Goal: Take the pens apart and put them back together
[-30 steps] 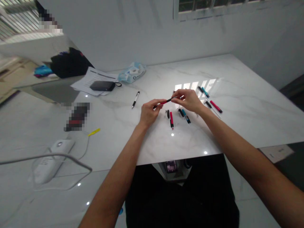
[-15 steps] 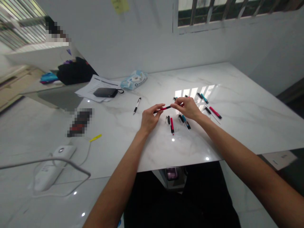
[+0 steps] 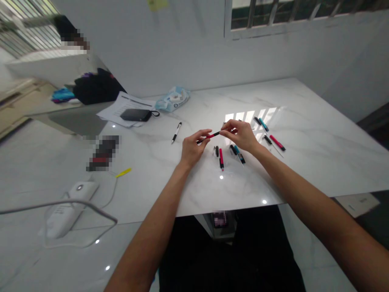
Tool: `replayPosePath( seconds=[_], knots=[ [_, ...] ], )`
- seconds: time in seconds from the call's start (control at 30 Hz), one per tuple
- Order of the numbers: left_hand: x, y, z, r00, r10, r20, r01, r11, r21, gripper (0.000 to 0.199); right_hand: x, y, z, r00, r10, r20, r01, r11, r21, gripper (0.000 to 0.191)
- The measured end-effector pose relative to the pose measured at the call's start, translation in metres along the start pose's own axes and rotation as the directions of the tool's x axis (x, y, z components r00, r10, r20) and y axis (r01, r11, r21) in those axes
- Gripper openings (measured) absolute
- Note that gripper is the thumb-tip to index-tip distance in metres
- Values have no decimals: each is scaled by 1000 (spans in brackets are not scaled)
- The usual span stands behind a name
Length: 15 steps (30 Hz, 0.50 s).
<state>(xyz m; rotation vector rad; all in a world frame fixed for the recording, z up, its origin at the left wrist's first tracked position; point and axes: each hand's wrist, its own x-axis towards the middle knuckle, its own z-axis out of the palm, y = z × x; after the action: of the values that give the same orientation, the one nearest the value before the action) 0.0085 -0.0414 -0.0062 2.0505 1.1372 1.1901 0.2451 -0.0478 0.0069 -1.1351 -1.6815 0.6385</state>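
Between my two hands a red and black pen (image 3: 211, 136) is held slantwise above the table. My left hand (image 3: 193, 149) pinches its lower left end. The fingertips of my right hand (image 3: 240, 134) are closed on its upper right end, and they hide the tip. Just below lie a red pen barrel (image 3: 221, 157) with a black part (image 3: 216, 151) beside it, and a teal and black barrel (image 3: 239, 153) with another black piece. Beyond my right hand lie a teal piece (image 3: 263, 124) and a red barrel (image 3: 277, 142), with a thin white refill near it.
A white and black pen (image 3: 176, 133) lies left of my hands. Farther back are papers (image 3: 111, 111), a black case (image 3: 135, 115) and a blue packet (image 3: 174, 99). A white power strip (image 3: 71, 209) with a cable occupies the left. The table's front edge runs before my lap.
The view has shifted slightly. Both hands keep their hold on the red and black pen, in nearly the same pose.
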Motion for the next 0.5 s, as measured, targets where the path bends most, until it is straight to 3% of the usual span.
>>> replayPosePath(
  seconds=[0.3,0.5],
  knots=[
    [0,5,0,999,32,16,-31,997,-70,26,0,-4,-4,999,24,-27,-27,993,-117,46],
    [2,5,2,997,-3,-77,-9,986,-163,30,0,-12,0,999,44,-22,-44,998,-37,50]
  ],
)
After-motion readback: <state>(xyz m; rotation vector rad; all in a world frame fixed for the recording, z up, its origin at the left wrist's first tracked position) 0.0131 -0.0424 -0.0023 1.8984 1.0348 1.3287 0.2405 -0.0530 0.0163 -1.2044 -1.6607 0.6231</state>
